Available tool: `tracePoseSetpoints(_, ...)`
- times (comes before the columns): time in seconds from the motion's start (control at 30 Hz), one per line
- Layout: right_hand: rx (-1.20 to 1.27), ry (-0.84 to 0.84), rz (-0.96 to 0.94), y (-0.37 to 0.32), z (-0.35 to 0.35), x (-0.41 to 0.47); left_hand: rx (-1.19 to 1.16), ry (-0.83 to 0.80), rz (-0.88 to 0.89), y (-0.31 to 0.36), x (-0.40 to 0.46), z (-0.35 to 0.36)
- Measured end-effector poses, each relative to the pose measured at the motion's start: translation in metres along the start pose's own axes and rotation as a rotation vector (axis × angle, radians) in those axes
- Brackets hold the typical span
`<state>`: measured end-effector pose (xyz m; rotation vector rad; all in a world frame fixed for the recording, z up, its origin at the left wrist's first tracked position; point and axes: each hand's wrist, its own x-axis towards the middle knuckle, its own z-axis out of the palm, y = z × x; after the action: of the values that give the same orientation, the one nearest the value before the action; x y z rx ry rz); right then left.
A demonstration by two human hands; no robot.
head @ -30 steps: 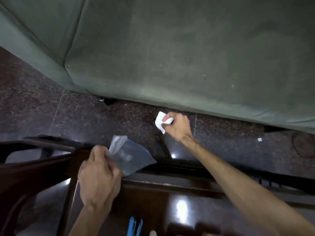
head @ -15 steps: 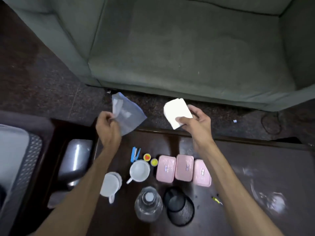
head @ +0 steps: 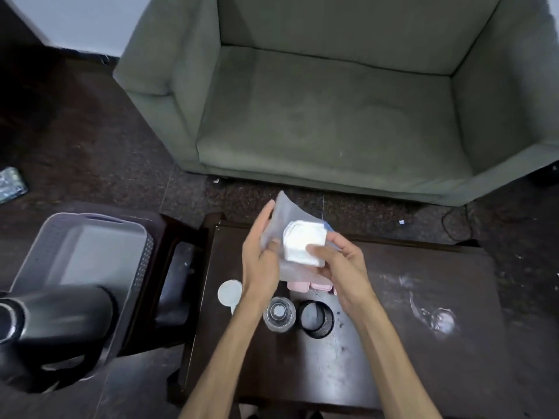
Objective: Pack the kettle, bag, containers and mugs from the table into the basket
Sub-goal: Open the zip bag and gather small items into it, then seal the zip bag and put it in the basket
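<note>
- The left hand (head: 260,261) pinches the clear bag (head: 287,219) above the desk (head: 393,343).
- The right hand (head: 341,267) grips a white folded pad (head: 304,243) against that bag.
- Pink containers (head: 308,286) lie under the bag; a white mug (head: 229,293) sits left of them.
- The kettle (head: 54,322) lies in the basket (head: 36,246), left of the desk.

bare forearms, hands (head: 302,267), no sleeves

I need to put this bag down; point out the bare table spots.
Bare: the table's right half, beyond the black mesh cup, and the near strip. Crowded: the left end, with the mug, clear bottle and pink containers.
</note>
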<state>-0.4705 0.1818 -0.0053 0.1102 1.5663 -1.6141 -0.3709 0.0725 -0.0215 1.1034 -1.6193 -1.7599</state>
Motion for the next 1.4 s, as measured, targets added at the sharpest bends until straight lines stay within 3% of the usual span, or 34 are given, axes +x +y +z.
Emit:
tracePoseSetpoints(0.1, -0.070, -0.049, -0.054, -0.007, 0.002, -0.028, -0.074, -0.080, 0.022, 0.021, -0.026, -0.014)
tracePoseSetpoints(0.27, -0.130, -0.112, -0.067, -0.016, 0.000, -0.060, -0.076, -0.039, -0.114, 0.037, -0.050, -0.041)
tracePoseSetpoints(0.4, -0.016, -0.077, -0.096, -0.018, -0.015, -0.078, -0.080, -0.032, -0.140, 0.050, -0.060, -0.050)
tracePoseSetpoints(0.6, -0.005, 0.134, -0.007, -0.009, -0.061, -0.091, -0.248, 0.184, -0.307, 0.042, -0.053, -0.067)
tracePoseSetpoints(0.83, -0.324, 0.324, 0.087, 0.039, -0.088, -0.088, -0.227, 0.290, -0.308, 0.035, -0.031, -0.118)
tracePoseSetpoints(1.07, -1.036, 0.401, -0.051, 0.106, -0.070, -0.046, -0.107, 0.328, -0.210, 0.048, -0.005, -0.187)
tracePoseSetpoints(1.4, -1.362, 0.329, 0.041, 0.162, -0.062, -0.011, -0.172, 0.353, -0.234, 0.021, -0.005, -0.235)
